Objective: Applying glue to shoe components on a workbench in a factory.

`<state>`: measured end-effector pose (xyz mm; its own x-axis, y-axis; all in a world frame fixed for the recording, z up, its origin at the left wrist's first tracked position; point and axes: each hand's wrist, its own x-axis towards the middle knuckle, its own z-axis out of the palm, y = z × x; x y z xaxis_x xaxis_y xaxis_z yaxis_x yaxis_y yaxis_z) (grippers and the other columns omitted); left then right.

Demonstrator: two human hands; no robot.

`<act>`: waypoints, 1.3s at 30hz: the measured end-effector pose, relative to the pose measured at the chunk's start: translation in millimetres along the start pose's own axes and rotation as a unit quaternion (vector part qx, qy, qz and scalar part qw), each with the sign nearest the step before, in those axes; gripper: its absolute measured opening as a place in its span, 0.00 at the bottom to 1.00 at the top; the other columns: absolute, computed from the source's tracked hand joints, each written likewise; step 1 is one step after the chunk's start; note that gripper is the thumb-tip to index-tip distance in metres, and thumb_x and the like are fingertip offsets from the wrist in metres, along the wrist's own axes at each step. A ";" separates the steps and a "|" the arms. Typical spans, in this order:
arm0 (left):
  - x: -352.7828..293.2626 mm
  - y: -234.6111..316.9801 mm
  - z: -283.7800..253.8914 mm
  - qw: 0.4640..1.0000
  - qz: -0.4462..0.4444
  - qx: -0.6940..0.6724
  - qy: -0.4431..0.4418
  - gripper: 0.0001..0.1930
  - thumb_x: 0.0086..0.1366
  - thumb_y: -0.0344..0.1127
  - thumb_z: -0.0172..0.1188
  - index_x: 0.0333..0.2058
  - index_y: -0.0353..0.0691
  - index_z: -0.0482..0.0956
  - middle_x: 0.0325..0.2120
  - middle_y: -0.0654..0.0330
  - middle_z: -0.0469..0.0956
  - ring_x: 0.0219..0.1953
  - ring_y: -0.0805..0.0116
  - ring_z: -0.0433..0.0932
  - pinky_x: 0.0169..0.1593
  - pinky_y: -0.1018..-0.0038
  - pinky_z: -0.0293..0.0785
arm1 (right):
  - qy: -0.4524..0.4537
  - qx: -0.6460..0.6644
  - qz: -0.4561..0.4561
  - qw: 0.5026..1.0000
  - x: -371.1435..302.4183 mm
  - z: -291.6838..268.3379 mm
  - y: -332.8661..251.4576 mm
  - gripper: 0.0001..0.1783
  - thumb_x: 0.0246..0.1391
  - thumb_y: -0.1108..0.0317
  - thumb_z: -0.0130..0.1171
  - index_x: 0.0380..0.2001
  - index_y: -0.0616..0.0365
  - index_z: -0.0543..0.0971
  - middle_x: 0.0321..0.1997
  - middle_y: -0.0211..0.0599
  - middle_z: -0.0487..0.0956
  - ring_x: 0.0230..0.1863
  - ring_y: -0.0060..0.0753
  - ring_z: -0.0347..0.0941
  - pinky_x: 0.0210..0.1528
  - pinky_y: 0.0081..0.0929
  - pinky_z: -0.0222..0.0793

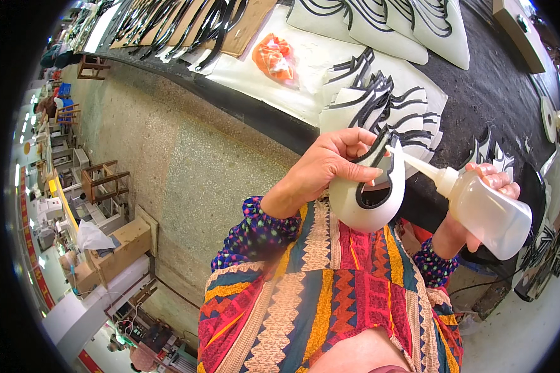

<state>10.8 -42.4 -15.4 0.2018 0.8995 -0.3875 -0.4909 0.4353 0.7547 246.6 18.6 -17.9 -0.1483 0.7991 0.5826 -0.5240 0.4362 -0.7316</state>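
My left hand (339, 163) pinches the edge of a curved white shoe upper (353, 208) with black edging round its opening, held above my lap. In my right hand (452, 235) is a translucent squeeze bottle (493, 214), tilted with its long white nozzle pointing up and left. The nozzle's tip is at the black-edged strip of the upper, close to my left fingers; whether it touches I cannot tell. Just beyond my hands, a fanned stack of white pieces with black edging (348, 115) lies on the dark table (457, 93).
Larger white black-edged pieces (379, 28) are at the far side of the table. An orange-and-white bundle in clear plastic (275, 59) lies on white sheeting. Black strips (196, 25) rest on cardboard at far left. Wooden stools (104, 181) and a carton (127, 248) stand on the floor left.
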 end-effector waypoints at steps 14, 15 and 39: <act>-0.1 0.0 3.0 1.000 0.001 -0.005 -0.012 0.22 0.44 0.19 0.62 0.42 0.32 0.71 0.30 0.64 0.75 0.32 0.80 0.72 0.38 0.85 0.68 | -0.016 -0.048 -0.018 0.999 2.8 1.1 0.3 0.47 0.16 0.38 0.66 0.42 0.52 0.64 0.41 0.31 0.68 0.47 0.38 0.63 0.50 0.38 0.63; -0.2 0.0 2.9 1.000 -0.006 -0.014 -0.007 0.21 0.43 0.18 0.61 0.40 0.34 0.72 0.33 0.63 0.75 0.35 0.78 0.73 0.41 0.83 0.68 | -0.034 -0.039 -0.029 0.998 3.3 1.2 1.3 0.47 0.16 0.37 0.66 0.42 0.52 0.64 0.41 0.31 0.68 0.47 0.38 0.64 0.50 0.38 0.63; 1.8 -1.3 7.6 0.998 0.009 0.059 -0.002 0.23 0.45 0.23 0.63 0.43 0.30 0.70 0.25 0.65 0.74 0.28 0.82 0.71 0.34 0.85 0.67 | -0.083 -0.032 -0.049 0.995 9.0 1.3 -0.1 0.46 0.17 0.42 0.69 0.41 0.53 0.64 0.41 0.34 0.68 0.46 0.39 0.64 0.50 0.39 0.62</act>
<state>18.3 -41.1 -13.1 0.1972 0.9071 -0.3720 -0.3918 0.4207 0.8182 244.2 25.2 -12.2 -0.2393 0.6744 0.6985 -0.4886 0.5380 -0.6869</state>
